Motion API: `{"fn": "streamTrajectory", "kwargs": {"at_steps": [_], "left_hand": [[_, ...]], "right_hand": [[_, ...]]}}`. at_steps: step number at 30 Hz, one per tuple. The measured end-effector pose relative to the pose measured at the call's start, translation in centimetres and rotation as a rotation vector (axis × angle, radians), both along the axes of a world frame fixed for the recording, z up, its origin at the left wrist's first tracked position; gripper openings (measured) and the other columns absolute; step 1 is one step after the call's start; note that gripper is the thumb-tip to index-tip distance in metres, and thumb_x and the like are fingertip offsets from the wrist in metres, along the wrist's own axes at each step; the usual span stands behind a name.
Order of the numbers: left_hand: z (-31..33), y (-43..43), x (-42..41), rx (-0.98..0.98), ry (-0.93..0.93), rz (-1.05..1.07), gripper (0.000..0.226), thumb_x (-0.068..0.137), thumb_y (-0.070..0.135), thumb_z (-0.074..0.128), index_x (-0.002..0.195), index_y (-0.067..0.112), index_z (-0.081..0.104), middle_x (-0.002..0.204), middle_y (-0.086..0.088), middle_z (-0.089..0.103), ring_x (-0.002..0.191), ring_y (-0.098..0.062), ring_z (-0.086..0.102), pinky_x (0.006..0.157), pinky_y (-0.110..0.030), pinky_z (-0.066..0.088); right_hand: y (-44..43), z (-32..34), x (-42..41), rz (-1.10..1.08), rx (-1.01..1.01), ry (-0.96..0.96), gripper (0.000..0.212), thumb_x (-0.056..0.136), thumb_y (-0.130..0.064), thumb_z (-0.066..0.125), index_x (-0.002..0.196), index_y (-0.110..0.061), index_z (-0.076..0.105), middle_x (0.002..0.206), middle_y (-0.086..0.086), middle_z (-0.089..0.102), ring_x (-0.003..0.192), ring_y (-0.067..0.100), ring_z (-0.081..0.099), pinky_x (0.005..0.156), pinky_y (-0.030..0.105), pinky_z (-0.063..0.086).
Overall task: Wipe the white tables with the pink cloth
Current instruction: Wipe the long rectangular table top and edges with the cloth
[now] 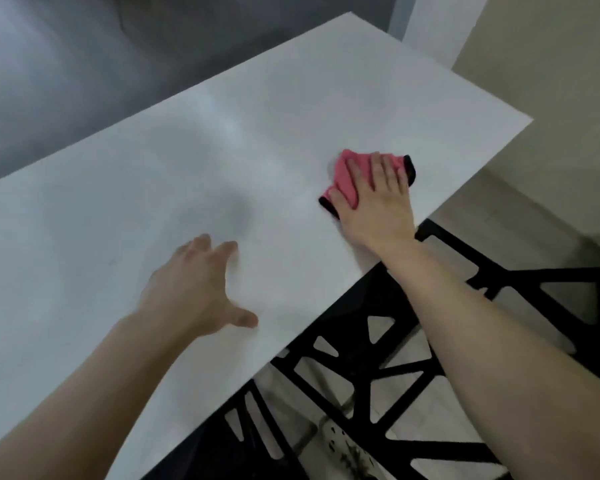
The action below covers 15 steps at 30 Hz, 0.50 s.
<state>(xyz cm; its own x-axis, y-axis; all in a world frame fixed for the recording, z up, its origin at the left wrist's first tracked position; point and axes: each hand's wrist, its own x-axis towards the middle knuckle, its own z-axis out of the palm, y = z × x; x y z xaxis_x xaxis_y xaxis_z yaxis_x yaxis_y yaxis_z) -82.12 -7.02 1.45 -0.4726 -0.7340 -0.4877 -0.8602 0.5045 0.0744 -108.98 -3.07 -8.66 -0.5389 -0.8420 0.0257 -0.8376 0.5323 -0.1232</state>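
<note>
Currently right hand (378, 202) lies flat, fingers straight, pressing the cloth (347, 174) onto the table (222, 133) at 3 o'clock near its edge, likely for full contact, while left hand (191, 289), spread and empty at 8 o'clock, probably braces.

cam: head, single view | place: worn on the head, above the near edge of the table (257, 133) | aim: turned forward and down, table seen slanted across frame | range: near, left hand (191, 289) and right hand (378, 199) taken in with forearms
</note>
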Motion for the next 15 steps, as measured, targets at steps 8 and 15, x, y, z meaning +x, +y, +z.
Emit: {"fn": "streamTrajectory", "kwargs": {"at_steps": [8, 15], "left_hand": [[-2.0, 0.1, -1.2, -0.044, -0.074, -0.034, 0.142, 0.030, 0.091, 0.085, 0.146, 0.027, 0.032, 0.147, -0.010, 0.044, 0.131, -0.034, 0.050, 0.099, -0.053, 0.054], [-2.2, 0.0, -1.3, -0.055, -0.113, -0.032, 0.144, 0.028, 0.085, 0.090, 0.144, 0.024, 0.032, 0.145, -0.015, 0.048, 0.129, -0.038, 0.053, 0.101, -0.052, 0.052]], "right_hand": [[6.2, -0.2, 2.2, 0.345, -0.034, -0.007, 0.078, 0.107, -0.073, 0.033, 0.172, -0.033, 0.022, 0.180, 0.008, 0.015, 0.168, 0.023, 0.007, 0.136, 0.046, -0.001], [5.3, -0.8, 8.6, 0.164, -0.068, -0.016, 0.075, 0.111, -0.062, 0.023, 0.172, -0.018, 0.025, 0.177, 0.024, 0.018, 0.167, 0.036, 0.009, 0.134, 0.055, 0.005]]}}
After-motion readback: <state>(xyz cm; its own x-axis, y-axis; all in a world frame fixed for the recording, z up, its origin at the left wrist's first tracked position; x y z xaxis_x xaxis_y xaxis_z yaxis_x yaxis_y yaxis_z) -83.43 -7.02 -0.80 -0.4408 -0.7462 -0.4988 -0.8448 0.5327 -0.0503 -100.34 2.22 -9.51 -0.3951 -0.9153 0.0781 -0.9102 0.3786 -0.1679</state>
